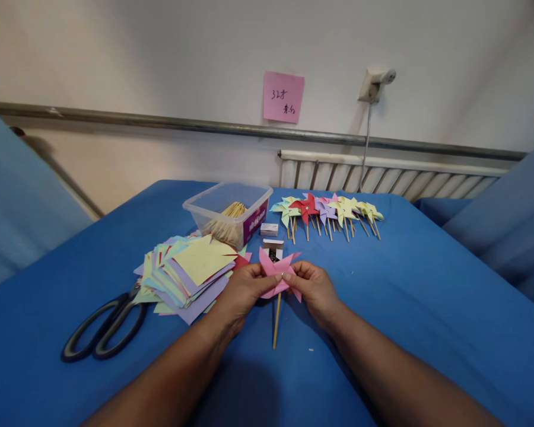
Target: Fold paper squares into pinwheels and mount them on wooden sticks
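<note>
Two hands meet over the middle of the blue-covered table [427, 296], both pinching one pink paper pinwheel [279, 273] just above the cloth. The left hand [244, 290] closes its fingertips narrowly on the left blades, and the right hand [314, 287] closes thumb and forefinger on the centre, where a small shiny pin head shows. A thin wooden stick [276, 320] hangs down from behind the centre, its lower end toward the near edge of the table.

The likeliest trouble, as a judgement, is at that centre. If the pin is pushed off-line it could split the slim stick or miss it, and the folded tips could slip off and spring flat. Too hard a pinch could crease the thin blades, and a pin point near the fingertips could prick a finger. Whether the pin is already seated in the stick cannot be told.

The pinwheel is bright pink, with pointed blades fanned out around the hub, the top blade standing up and the right one reaching past the right thumb. The paper looks light and easily bent.

Just left lies a stack of coloured paper squares [191, 270], with black scissors [104, 329] beside it toward the left edge. Behind stand a clear tub of sticks [229, 213], two small boxes [270, 237], and a row of finished pinwheels [329, 210] toward the far edge.
</note>
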{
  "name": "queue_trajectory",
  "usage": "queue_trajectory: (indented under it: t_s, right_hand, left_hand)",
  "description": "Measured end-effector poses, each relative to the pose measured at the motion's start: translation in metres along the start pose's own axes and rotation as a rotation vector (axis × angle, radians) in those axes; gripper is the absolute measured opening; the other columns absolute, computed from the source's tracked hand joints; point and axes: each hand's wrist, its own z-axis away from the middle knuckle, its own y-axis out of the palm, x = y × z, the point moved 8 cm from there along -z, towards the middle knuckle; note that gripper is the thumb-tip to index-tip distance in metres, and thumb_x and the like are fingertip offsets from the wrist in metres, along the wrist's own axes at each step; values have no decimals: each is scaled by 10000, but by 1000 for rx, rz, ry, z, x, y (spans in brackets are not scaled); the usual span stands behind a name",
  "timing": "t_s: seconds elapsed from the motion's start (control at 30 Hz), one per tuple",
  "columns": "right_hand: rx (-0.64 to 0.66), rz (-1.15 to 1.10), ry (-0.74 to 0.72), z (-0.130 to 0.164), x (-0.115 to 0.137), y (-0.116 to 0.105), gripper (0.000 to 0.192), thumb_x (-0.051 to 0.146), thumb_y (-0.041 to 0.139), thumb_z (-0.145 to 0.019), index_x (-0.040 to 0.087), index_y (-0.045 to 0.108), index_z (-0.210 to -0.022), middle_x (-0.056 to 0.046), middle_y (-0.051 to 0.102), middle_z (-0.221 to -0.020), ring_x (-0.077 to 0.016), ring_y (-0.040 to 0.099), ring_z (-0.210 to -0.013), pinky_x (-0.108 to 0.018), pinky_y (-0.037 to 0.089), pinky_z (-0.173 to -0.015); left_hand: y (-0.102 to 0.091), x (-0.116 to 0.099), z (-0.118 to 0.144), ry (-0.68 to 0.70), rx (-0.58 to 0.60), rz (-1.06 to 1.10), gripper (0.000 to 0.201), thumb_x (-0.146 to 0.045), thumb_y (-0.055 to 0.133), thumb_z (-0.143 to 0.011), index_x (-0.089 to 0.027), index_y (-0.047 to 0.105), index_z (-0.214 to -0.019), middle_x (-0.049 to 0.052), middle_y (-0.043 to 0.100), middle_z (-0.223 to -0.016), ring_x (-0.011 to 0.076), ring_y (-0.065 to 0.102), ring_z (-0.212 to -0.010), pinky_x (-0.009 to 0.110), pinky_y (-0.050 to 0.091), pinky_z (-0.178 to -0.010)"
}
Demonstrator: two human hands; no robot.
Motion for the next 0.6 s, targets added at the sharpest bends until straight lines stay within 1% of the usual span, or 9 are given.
queue_trajectory:
  t_s: [0.17, 0.3, 0.43, 0.6]
  right_hand:
    - [0, 23, -25, 1, 5, 1, 298, 381, 778, -657, 171, 567, -667, 53, 525, -546, -69, 400, -481, -216, 280, -483]
    - [-5, 14, -25, 1, 3, 0, 302, 378, 779, -656, 167, 562, -667, 51, 539, -540, -70, 427, -485, -214, 296, -494]
    - [6, 4, -24, -1, 0, 0, 283, 370, 774, -665, 166, 578, -677, 43, 557, -555, -73, 441, -495, -218, 306, -503]
    - [12, -3, -17, -1, 0, 1, 277, 363, 777, -662, 165, 583, -673, 45, 553, -558, -73, 434, -496, -218, 305, -505]
  left_hand:
    - [-1, 0, 1, 5, -23, 12, 382, -319, 818, -594, -103, 724, -894, 85, 734, -807, 161, 630, -674, 258, 442, -647]
    - [0, 0, 3, 0, -56, 8, 370, -304, 817, -587, -105, 722, -884, 74, 728, -794, 146, 618, -654, 244, 430, -624]
    - [-1, 0, 1, 1, -74, -2, 391, -308, 824, -570, -103, 712, -883, 85, 730, -811, 156, 621, -670, 254, 437, -632]
    - [-2, 0, -1, 14, -65, -23, 393, -318, 831, -553, -97, 698, -850, 93, 726, -787, 175, 628, -674, 269, 443, -634]
